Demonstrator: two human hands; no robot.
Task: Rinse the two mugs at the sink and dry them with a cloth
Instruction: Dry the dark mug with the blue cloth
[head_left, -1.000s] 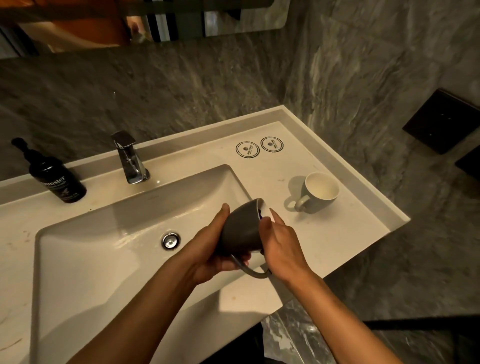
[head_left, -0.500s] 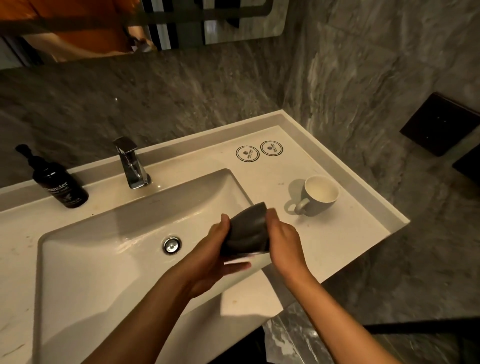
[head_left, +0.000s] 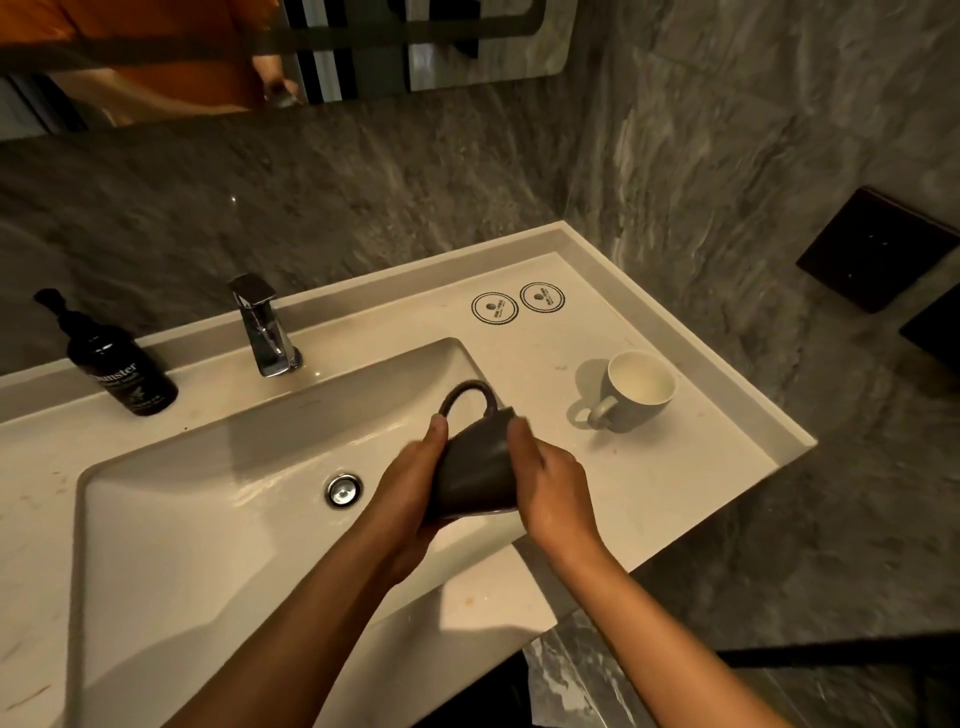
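A dark grey mug (head_left: 475, 467) is held between both hands over the right end of the white sink basin (head_left: 208, 519). It lies tilted, mouth away from me, with its handle pointing up and back. My left hand (head_left: 410, 488) cups its left side and my right hand (head_left: 545, 483) presses on its right side. A second, pale mug (head_left: 631, 392) stands upright on the counter to the right, handle toward the basin. No cloth is in view.
A chrome tap (head_left: 262, 327) stands behind the basin, with no water running. A black pump bottle (head_left: 122, 369) sits at the back left. Two round coasters (head_left: 517, 304) lie at the back right. Marble walls close in behind and right; the counter edge (head_left: 789, 452) drops off.
The dark mug has been turned in my hands: its handle, hanging below a second ago, now points up and back. Both hands stay on it over the basin's right end.
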